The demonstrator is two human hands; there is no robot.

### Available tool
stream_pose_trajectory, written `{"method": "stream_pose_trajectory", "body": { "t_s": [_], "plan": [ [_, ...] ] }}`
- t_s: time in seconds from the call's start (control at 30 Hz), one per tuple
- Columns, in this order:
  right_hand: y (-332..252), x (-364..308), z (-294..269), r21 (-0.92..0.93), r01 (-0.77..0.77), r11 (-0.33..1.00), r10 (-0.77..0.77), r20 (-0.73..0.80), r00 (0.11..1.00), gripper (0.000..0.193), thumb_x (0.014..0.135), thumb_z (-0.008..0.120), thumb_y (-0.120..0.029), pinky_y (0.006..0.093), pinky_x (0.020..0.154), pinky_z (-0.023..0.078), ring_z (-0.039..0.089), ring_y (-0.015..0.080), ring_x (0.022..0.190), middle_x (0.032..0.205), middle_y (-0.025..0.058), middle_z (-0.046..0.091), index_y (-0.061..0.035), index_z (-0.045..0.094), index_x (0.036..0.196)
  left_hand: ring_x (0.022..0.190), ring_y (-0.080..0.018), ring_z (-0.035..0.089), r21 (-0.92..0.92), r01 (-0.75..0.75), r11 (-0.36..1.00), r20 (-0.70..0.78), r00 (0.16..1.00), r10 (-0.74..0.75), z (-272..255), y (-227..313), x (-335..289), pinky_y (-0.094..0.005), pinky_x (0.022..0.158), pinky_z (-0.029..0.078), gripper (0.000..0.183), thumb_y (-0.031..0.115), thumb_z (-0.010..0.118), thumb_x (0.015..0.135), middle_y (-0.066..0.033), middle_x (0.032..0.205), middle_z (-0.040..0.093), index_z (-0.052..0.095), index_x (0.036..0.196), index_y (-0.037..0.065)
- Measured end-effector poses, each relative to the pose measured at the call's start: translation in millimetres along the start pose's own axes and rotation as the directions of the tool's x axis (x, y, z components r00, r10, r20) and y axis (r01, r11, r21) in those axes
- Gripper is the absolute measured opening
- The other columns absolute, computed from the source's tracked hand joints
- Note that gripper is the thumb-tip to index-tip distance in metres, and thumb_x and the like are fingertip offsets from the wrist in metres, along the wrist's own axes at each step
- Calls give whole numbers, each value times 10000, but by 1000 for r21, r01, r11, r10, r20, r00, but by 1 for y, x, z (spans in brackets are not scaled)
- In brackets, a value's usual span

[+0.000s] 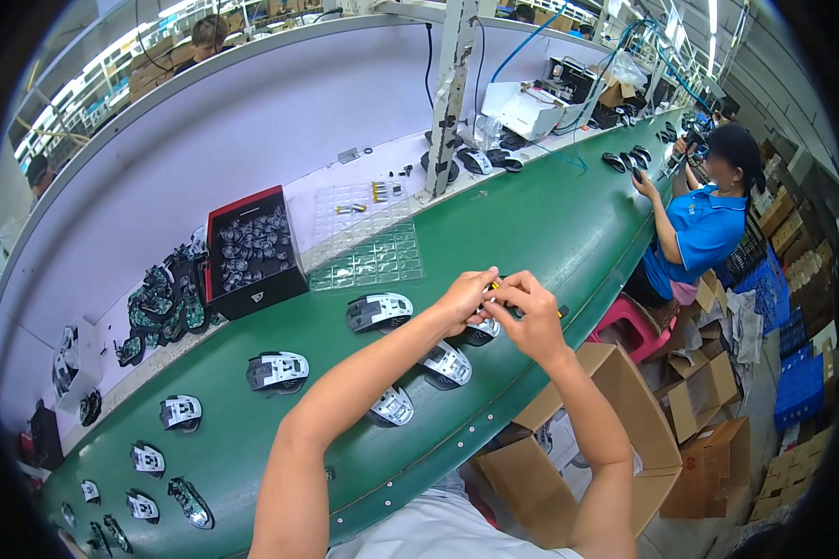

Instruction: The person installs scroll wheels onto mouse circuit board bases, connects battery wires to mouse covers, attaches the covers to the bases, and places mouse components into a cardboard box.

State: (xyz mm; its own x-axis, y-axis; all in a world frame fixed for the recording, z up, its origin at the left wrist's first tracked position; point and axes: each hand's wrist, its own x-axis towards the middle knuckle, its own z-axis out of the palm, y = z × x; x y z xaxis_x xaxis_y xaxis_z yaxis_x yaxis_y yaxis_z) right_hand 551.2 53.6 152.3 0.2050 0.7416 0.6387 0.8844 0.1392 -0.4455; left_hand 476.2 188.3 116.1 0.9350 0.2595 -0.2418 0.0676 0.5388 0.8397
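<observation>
My left hand (466, 298) is closed around a small yellow-and-black part (492, 287), mostly hidden by the fingers. My right hand (529, 312) meets it there, thumb and fingers pinched at the same part. Just beneath the hands sits a white-and-black computer mouse body (482, 331), partly covered. More open mouse bodies rest close by: one (379, 312) left of my left hand, another (446, 365) below the hands, and a third (391, 407) beside my left forearm.
Further mouse bodies (278, 372) dot the green bench (513, 224). Behind them stand a black-and-red box (256, 296) of small parts and a clear tray (368, 259). A metal post (452, 102) rises at the back. Cardboard boxes (527, 475) crowd the right; a co-worker (708, 228) sits farther along.
</observation>
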Motion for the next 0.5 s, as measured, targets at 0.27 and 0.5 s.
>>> {"method": "stream_pose_trajectory", "body": {
  "t_s": [0.27,0.5],
  "plan": [
    [-3,-13,-1,518,-324,792,332,79,940,221,977,563,-91,247,737,485,603,119,821,933,67,644,78,661,1079,503,-105,512,99,-18,995,31,999,15,-19,2,-9,-186,321,243,360,352,505,1004,-59,757,588,593,848,40],
    [0,-23,-9,533,-441,722,366,246,898,314,1025,481,-182,222,675,454,558,86,724,775,9,595,58,647,1141,499,-69,503,488,-330,808,84,939,333,-25,14,-27,-238,407,332,294,284,615,946,1,638,582,645,811,24]
  ]
}}
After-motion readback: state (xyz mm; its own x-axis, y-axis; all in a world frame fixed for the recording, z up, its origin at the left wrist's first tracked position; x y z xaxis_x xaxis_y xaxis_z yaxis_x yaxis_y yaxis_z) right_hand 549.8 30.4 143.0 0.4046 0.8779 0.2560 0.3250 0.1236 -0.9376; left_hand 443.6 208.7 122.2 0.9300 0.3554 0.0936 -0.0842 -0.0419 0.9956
